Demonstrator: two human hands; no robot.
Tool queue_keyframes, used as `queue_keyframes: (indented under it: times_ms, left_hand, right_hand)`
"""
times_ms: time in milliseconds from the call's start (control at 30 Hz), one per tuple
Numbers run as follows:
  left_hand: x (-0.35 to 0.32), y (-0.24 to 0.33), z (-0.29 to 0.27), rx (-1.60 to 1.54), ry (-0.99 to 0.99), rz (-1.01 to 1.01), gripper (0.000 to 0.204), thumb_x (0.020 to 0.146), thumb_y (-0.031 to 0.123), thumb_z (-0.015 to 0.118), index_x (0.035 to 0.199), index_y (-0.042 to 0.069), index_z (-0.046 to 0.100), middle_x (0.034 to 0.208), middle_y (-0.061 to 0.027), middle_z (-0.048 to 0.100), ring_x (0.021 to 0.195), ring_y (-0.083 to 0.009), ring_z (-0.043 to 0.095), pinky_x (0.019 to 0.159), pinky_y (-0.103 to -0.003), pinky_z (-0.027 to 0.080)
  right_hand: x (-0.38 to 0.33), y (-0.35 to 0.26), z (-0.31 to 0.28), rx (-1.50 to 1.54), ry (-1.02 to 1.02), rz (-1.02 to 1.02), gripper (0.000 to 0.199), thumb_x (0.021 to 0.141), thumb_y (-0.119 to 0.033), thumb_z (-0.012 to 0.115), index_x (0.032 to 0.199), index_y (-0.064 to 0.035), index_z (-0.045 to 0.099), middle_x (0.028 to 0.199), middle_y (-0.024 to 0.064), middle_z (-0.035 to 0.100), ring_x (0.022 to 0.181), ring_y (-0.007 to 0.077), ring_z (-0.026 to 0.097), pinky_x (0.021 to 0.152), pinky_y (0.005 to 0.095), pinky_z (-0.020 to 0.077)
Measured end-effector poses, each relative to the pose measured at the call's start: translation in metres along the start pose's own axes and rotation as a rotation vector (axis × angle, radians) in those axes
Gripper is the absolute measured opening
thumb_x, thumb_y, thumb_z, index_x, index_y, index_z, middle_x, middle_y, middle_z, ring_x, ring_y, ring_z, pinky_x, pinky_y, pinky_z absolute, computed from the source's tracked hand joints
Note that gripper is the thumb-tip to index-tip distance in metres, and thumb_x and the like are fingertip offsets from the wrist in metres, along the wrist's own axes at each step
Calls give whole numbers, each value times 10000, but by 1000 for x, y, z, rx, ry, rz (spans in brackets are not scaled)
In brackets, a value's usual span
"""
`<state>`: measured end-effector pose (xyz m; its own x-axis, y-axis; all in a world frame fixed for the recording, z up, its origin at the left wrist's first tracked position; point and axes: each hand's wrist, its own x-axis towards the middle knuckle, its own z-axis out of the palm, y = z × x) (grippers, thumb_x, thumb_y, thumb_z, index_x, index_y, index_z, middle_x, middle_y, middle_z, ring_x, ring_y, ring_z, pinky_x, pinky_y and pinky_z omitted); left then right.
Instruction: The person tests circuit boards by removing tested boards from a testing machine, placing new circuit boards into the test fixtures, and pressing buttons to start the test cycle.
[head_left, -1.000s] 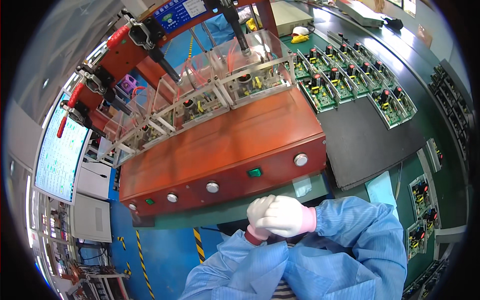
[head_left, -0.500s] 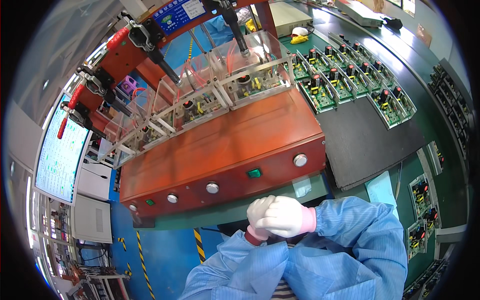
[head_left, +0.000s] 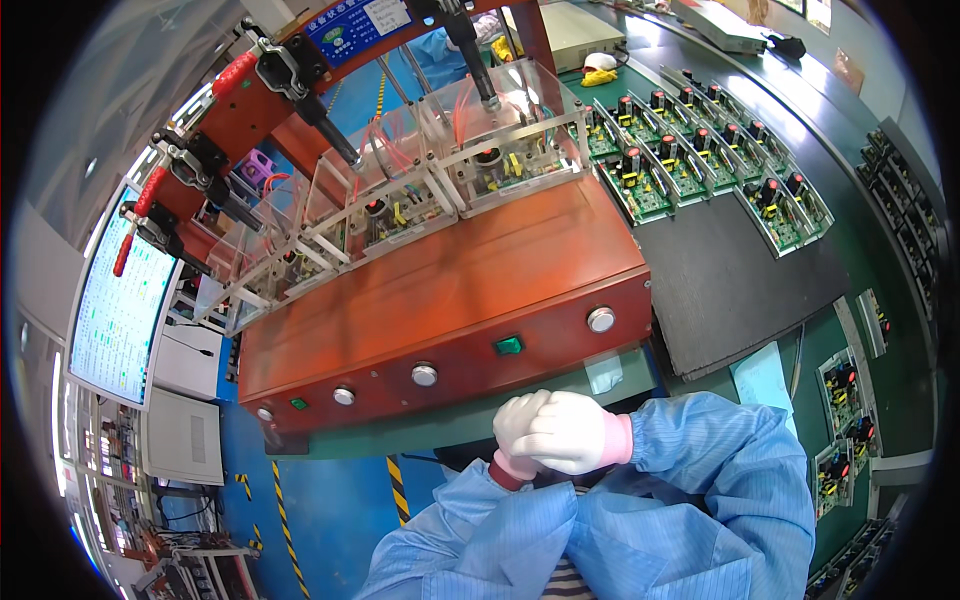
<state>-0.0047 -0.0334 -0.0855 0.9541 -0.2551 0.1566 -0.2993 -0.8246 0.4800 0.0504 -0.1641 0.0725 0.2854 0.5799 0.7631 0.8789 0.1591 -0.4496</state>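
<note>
Presently, in the head view, the right hand (head_left: pixel 575 435) is closed over the left hand (head_left: pixel 512 425), both in white gloves, just before the near side of the red box (head_left: pixel 440 285), toward its right end. The fingers of the left hand are covered, so I cannot tell whether it is open or closed, nor whether something lies between the palms. Both hands are apart from the red box.

On top of the red box, along its far edge, stands a row of clear cases (head_left: pixel 512 142). The right one contains a green board (head_left: pixel 515 170) with yellow and black parts; the one beside it contains a board too. Toward the left end, the contents are hard to make out. Clamps (head_left: pixel 290 75) with red handles are above this row.

To the right of the red box, a group of boards (head_left: pixel 650 200) stands in rows, between metal rails, and a black mat (head_left: pixel 750 280) lies nearer. Farthest to its right, a dark rack (head_left: pixel 900 200) is filled with similar boards, rather blurred. Left of the red box is a lit screen (head_left: pixel 120 300).
</note>
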Motion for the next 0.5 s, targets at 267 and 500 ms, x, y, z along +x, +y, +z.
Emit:
queue_keyframes:
  times_ms: [267, 500]
  left_hand:
    - [5, 5, -14, -57, 61, 83, 188, 929, 216, 530, 934, 55, 626, 831, -74, 580, 743, -254, 560, 724, -349, 477]
    - [11, 12, -25, -107, 114, 155, 196, 913, 233, 539, 926, 57, 624, 824, -77, 579, 735, -261, 559, 714, -356, 476]
  right_hand:
    - [8, -2, -5, 42, -26, -6, 154, 897, -134, 577, 949, -28, 676, 939, 128, 657, 821, 342, 598, 780, 398, 518]
    - [7, -1, -3, 34, 3, -10, 149, 895, -138, 576, 939, -33, 672, 929, 128, 653, 810, 343, 588, 769, 399, 513]
